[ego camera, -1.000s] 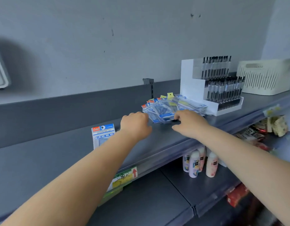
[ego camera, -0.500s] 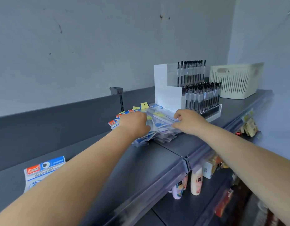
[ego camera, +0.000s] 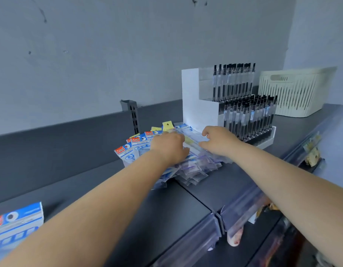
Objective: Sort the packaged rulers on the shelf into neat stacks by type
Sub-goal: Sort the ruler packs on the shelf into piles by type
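A loose pile of packaged rulers [ego camera: 193,170] lies on the dark grey shelf [ego camera: 186,207], left of a pen display. Blue-and-red "Geometric" packs [ego camera: 137,145] fan out at its left, and yellow-tagged packs [ego camera: 167,125] poke out at the back. A long clear ruler pack [ego camera: 192,140] lies on top. My left hand [ego camera: 167,148] is curled over that pack's left side, fingertips hidden. My right hand [ego camera: 219,141] pinches its right side between thumb and curled fingers. One Geometric pack [ego camera: 16,225] sits apart at the far left.
A white tiered display of black pens [ego camera: 242,110] stands just right of the pile, and a cream slotted basket [ego camera: 295,91] behind it. An upright shelf post [ego camera: 134,116] rises at the back rail. Bottles and packets [ego camera: 234,238] fill the lower shelf.
Both hands have moved from the pile's front onto its top, closing in on the long clear pack from either side. The view has drawn nearer to the pile.
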`<state>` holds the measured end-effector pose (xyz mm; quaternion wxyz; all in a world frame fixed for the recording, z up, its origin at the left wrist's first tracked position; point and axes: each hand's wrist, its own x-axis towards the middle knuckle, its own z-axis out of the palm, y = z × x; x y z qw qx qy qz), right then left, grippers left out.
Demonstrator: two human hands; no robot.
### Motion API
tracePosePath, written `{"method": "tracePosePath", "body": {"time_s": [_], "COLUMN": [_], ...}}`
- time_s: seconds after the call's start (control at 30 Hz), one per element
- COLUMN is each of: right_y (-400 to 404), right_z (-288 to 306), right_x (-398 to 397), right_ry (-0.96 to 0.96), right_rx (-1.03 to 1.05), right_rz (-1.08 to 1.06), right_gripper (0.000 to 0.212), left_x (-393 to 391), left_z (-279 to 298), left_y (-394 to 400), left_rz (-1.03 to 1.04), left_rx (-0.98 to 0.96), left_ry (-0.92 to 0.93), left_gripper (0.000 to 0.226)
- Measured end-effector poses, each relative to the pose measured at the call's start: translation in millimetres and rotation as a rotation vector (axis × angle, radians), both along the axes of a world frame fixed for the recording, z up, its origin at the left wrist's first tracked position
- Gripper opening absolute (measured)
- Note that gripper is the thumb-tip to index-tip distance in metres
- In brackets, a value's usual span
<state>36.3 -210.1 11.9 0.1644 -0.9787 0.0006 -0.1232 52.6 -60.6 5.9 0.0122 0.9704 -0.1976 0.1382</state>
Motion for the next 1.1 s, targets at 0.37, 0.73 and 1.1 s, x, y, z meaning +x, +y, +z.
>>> {"method": "tracePosePath", "body": {"time_s": [0.37,0.73,1.1], "right_y": [-9.1,-20.9,-15.3], "right_z": [0.7,-15.7,-15.1], "right_x": [16.7,11.9,-1.3], "right_ry": [0.14,-0.036,0.045], "right_rx": [0.161,0.859,1.052], "right_rz": [0.019,0.164,0.276], "right_gripper": [0.05,0.022,0.019], "left_x": [-6.2,-21.0,-37.0], "left_z": [1.4,-0.6,6.6], "left_y": [6.8,26.1,49.2], "left_rz": [0.078,0.384,0.503], "left_rx": [-0.02,-0.27,-0.644], "left_ry": [0.069,0.155,0.348], "left_gripper": [0.037,0.039,0.02]}}
